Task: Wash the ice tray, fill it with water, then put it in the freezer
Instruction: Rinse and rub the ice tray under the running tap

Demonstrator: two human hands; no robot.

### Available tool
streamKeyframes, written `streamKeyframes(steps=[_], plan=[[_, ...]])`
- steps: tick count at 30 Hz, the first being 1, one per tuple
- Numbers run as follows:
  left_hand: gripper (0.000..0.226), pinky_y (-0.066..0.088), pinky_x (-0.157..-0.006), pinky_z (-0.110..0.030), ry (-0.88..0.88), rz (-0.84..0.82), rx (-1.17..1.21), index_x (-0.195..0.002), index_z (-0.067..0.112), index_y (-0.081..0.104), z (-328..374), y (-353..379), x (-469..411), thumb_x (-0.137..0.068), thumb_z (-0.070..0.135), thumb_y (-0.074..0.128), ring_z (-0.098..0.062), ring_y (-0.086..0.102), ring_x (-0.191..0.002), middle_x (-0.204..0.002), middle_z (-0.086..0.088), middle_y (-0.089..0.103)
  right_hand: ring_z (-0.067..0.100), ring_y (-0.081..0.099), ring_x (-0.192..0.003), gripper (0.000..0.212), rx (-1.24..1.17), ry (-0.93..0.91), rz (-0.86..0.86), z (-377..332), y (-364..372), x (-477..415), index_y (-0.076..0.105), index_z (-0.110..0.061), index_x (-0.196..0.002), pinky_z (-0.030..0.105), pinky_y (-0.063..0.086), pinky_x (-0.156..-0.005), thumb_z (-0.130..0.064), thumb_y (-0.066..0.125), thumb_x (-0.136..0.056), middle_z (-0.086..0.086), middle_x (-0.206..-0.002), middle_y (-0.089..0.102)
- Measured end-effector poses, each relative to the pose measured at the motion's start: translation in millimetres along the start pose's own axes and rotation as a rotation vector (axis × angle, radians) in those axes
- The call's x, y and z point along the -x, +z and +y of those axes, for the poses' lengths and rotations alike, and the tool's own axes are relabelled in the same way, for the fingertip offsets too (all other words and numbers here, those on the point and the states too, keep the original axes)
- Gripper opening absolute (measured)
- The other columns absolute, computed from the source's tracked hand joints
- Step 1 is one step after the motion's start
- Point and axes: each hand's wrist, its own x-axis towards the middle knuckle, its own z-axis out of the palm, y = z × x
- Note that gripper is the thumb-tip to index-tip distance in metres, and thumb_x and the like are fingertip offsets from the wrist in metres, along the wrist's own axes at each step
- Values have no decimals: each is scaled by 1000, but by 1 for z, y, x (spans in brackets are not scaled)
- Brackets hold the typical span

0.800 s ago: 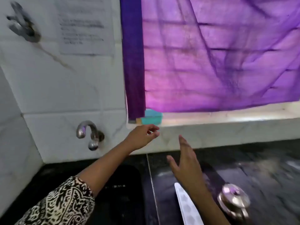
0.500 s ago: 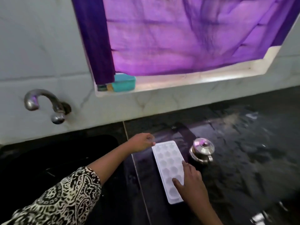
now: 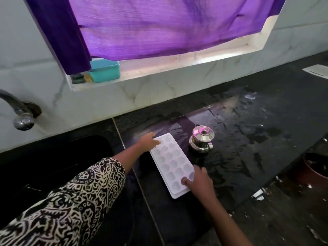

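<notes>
You hold the white plastic ice tray [image 3: 171,160] at both ends on the wet black stone counter [image 3: 248,139].
Its long axis runs away from you: your left hand [image 3: 148,142] pinches the far corner, and your right hand [image 3: 200,181] clamps the near end, thumb on top. The black sink [image 3: 53,166] lies just to the left, so the lift likely swings leftward.
</notes>
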Motion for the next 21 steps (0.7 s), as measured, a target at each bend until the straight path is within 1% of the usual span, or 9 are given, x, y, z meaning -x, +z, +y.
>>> streamKeyframes(steps=[2, 4, 5, 9, 11, 13, 15, 18, 21], plan=[[39, 42, -81, -25, -11, 55, 33, -123, 4, 59, -6, -7, 4, -90, 25, 62, -25, 61, -109, -120, -12, 64, 27, 52, -110, 59, -11, -29, 6, -4, 0, -5, 41, -15, -133, 31, 39, -86, -38, 64, -84, 6, -123, 42], [29, 45, -76, -28, -18, 123, 72, -108, 8, 67, -15, -22, 13, -88, 28, 64, -24, 66, -96, -99, -8, 71, 26, 52, -110, 59, -16, -70, 12, -11, 0, -11, 40, -18, -136, 30, 39, -86, -35, 64, -84, 6, -123, 42], [27, 47, -75, -29, -25, 149, 92, -105, 11, 68, -20, -30, 19, -87, 32, 66, -23, 66, -91, -93, -5, 70, 25, 52, -111, 61, -19, -92, 16, -14, -2, -14, 38, -19, -139, 30, 38, -87, -33, 64, -84, 5, -124, 41], [22, 49, -77, -35, -26, 225, 81, -99, 19, 67, -52, -65, 54, -85, 36, 67, -20, 65, -87, -93, 0, 69, 23, 50, -114, 70, -44, -205, -14, -37, -8, -32, 33, -23, -146, 25, 35, -88, -24, 66, -84, 4, -126, 40], [12, 50, -74, -34, -17, 248, 246, -93, 20, 69, -69, -77, 77, -86, 29, 68, -19, 66, -83, -89, 0, 70, 21, 48, -116, 70, -43, -270, -55, -53, -11, -39, 33, -25, -147, 24, 35, -89, -23, 66, -85, 3, -128, 40], [2, 49, -67, -27, -39, 269, 486, -89, 24, 67, -85, -87, 107, -87, 24, 67, -16, 66, -77, -86, 2, 71, 20, 47, -119, 69, -30, -346, -106, -73, -13, -44, 33, -26, -147, 26, 36, -95, -22, 66, -86, 4, -132, 40], [8, 52, -68, -28, -81, 273, 705, -96, 23, 66, -100, -94, 135, -88, 23, 66, -18, 67, -79, -92, -2, 72, 21, 46, -120, 68, -19, -426, -135, -95, -13, -47, 36, -25, -145, 28, 36, -97, -22, 67, -85, 4, -132, 41], [26, 55, -76, -36, -139, 259, 920, -110, 21, 62, -125, -100, 175, -85, 23, 68, -24, 70, -87, -101, -7, 73, 21, 46, -120, 66, 14, -552, -178, -133, -7, -47, 40, -23, -142, 27, 36, -93, -19, 69, -83, 6, -133, 44], [24, 56, -71, -37, -251, 294, 1095, -109, 13, 64, -144, -107, 210, -91, 27, 58, -24, 72, -81, -96, -9, 74, 24, 45, -123, 69, 24, -653, -211, -171, 1, -43, 38, -24, -144, 27, 36, -93, -14, 68, -82, 9, -137, 43]])
